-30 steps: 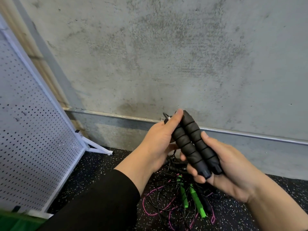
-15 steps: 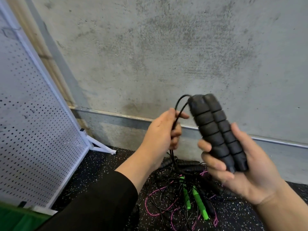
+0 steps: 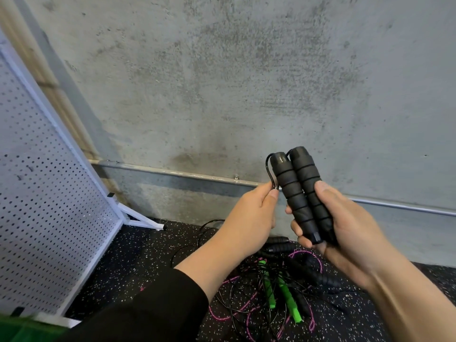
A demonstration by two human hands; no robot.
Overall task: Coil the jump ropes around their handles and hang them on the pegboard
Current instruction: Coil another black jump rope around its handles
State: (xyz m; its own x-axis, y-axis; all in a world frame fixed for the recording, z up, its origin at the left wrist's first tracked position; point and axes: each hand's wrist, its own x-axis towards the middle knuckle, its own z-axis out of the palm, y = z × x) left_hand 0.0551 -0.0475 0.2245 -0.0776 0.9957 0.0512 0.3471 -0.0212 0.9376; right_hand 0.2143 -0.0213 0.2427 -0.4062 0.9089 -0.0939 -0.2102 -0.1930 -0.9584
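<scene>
Black foam handles [image 3: 302,196] are standing nearly upright in front of the concrete wall [image 3: 222,82], well to the right of the leaning pegboard [image 3: 44,193], with the other ropes [image 3: 276,292] lying tangled on the floor below them. I am judging the coiling as just starting; next the cord needs wrapping snugly around both handles. I am clenching my right hand [image 3: 345,230] around the pair, wrist tilted up, while my left hand [image 3: 249,218] is pinching the thin black cord [image 3: 269,169] just left of the handle tops.

Right hand [image 3: 350,233] grips paired black handles [image 3: 299,193]; left hand [image 3: 249,218] pinches black cord [image 3: 269,169] beside them.
</scene>
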